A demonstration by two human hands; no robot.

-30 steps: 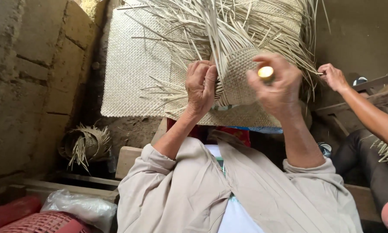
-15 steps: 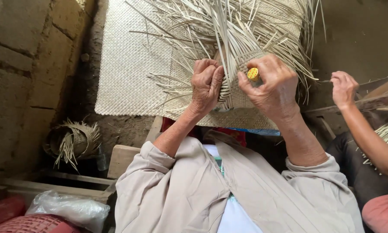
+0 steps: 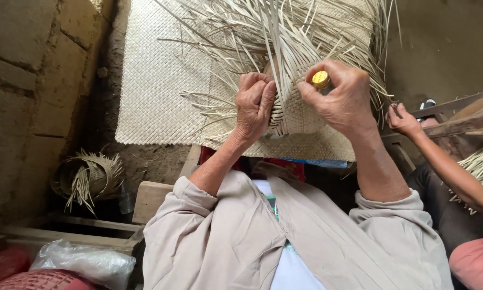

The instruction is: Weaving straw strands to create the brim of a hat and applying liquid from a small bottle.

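A half-woven basket point(image 3: 292, 110) of pale straw strips sits in front of me, with many loose strips fanning out from its top. My left hand point(image 3: 255, 104) is curled around the basket's left side, pinching strips. My right hand point(image 3: 341, 96) presses on the right side and holds a small tool with a round yellow end point(image 3: 321, 79) between thumb and fingers. Both my sleeves are beige.
A large flat woven mat point(image 3: 155, 91) lies under the basket. Another person's hand point(image 3: 402, 121) and arm reach in at the right, near more straw strips point(image 3: 480, 166). A small unfinished basket point(image 3: 88, 177) lies lower left beside a rough wall point(image 3: 31, 80). A plastic bag point(image 3: 83, 263) rests bottom left.
My hands and the basket have shifted slightly as the view moved. The other person's hand has drawn back towards the right, lower than before.
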